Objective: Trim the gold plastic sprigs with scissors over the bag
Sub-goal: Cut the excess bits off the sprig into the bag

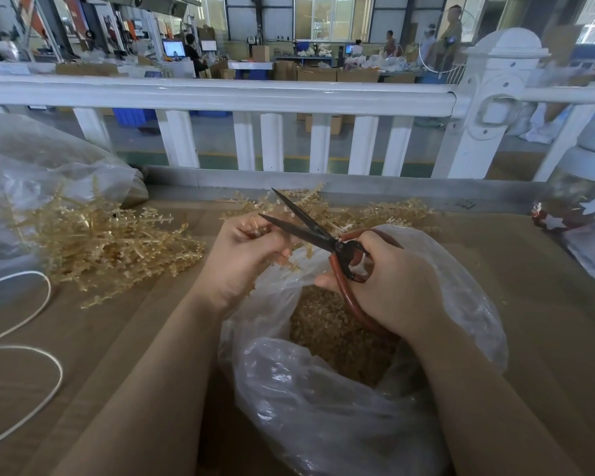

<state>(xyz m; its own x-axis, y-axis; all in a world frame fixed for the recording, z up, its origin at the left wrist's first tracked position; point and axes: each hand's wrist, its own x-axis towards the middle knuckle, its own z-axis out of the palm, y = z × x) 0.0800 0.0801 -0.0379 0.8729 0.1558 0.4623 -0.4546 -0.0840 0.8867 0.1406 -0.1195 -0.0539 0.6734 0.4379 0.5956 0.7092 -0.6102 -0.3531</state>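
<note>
The left hand (pixel 246 249) is curled round a gold sprig (pixel 291 261) and holds it above the mouth of the clear plastic bag (pixel 323 407) that sits on the bench (pixel 529 269) right in front of the person. The right hand (pixel 389 283) grips the red loops of the scissors (pixel 310 228), fingers through the handles, with the dark blades parted wide and pointing to the far left, over the left hand's knuckles.

The plain risk is those fingers. The lower blade runs close along the left hand, and how much sprig sticks out between the blades is hard to tell, since the hand hides most of it. A cut made too near the grip could nick a fingertip. A cut made too far from the bag's mouth could send the trimmed bit onto the bench instead of inside. The bag's rim is slack and folded inward on the near side, so it may catch falling pieces or sag shut.

Inside the bag lies a deep heap of small gold offcuts (pixel 334 324). To the left, a loose pile of sprigs (pixel 110 242) spills from a second clear bag (pixel 31 173) lying on its side. More sprigs (pixel 392 211) lie on the far side, beyond the scissors.
</note>
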